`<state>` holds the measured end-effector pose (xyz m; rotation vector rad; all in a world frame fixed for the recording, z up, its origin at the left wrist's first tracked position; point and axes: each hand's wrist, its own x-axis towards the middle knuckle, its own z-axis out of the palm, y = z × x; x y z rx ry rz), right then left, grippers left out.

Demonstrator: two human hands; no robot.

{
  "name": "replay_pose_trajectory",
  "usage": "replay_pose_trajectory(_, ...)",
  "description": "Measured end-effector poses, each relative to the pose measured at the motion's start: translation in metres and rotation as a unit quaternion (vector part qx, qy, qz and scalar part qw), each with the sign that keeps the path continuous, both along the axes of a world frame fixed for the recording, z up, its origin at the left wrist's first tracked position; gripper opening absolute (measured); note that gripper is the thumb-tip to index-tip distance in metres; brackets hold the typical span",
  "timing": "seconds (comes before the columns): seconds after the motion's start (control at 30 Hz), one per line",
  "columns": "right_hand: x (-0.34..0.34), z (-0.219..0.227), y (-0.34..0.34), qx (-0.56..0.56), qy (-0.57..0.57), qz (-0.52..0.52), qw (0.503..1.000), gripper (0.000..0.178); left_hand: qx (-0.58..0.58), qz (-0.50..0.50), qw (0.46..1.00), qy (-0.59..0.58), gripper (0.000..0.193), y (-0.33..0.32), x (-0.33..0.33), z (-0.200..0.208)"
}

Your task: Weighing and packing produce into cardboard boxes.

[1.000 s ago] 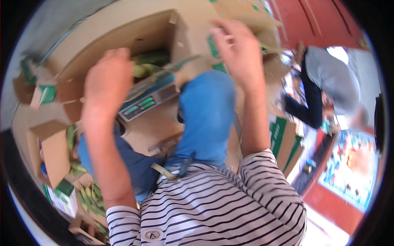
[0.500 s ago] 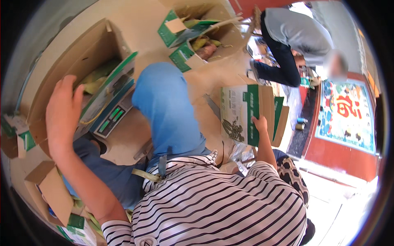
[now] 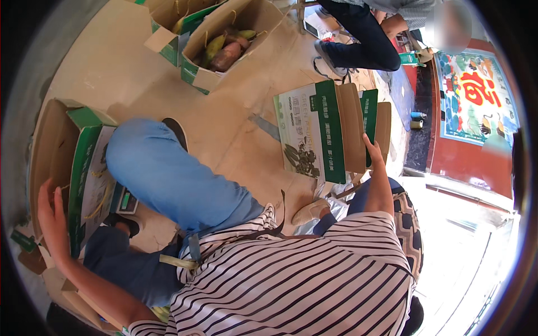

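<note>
Landmark: the bent blue trouser leg (image 3: 162, 168). Right hand (image 3: 378, 154), well right of the leg, grips the edge of a green-and-white carton (image 3: 302, 134). Left hand (image 3: 53, 224), left of the leg, has fingers extended, unclosed, at a tall carton (image 3: 92, 185); contact cannot be told. Scale (image 3: 128, 203), partly hidden, sits just below the leg.

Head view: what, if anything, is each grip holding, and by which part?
The right grip holds a green carton panel near its lower end; the left grip is at an open carton, but whether it holds it cannot be told.
</note>
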<state>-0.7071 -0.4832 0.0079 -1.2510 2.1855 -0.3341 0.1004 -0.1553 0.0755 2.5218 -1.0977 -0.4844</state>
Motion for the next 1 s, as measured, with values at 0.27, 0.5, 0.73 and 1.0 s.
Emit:
replay_pose_trajectory(0.27,0.029,-0.027,-0.021,-0.013,0.261,0.199,0.945,0.052,-0.014,-0.05,0.996,-0.066,0.03,0.0,0.004,-0.006)
replay_pose_trajectory(0.5,0.075,0.016,-0.028,-0.053,0.287,0.27,0.917,0.047,-0.102,-0.066,0.99,-0.072,0.023,-0.021,-0.022,0.01)
replay_pose_trajectory(0.73,0.2,0.207,0.024,-0.173,0.158,0.234,0.943,0.034,-0.098,-0.044,0.991,-0.082,0.023,0.003,-0.026,0.014)
replay_pose_trajectory(1.0,0.354,0.33,0.023,-0.417,0.002,0.34,0.843,0.043,-0.076,-0.05,0.986,-0.143,0.018,0.019,-0.042,0.021)
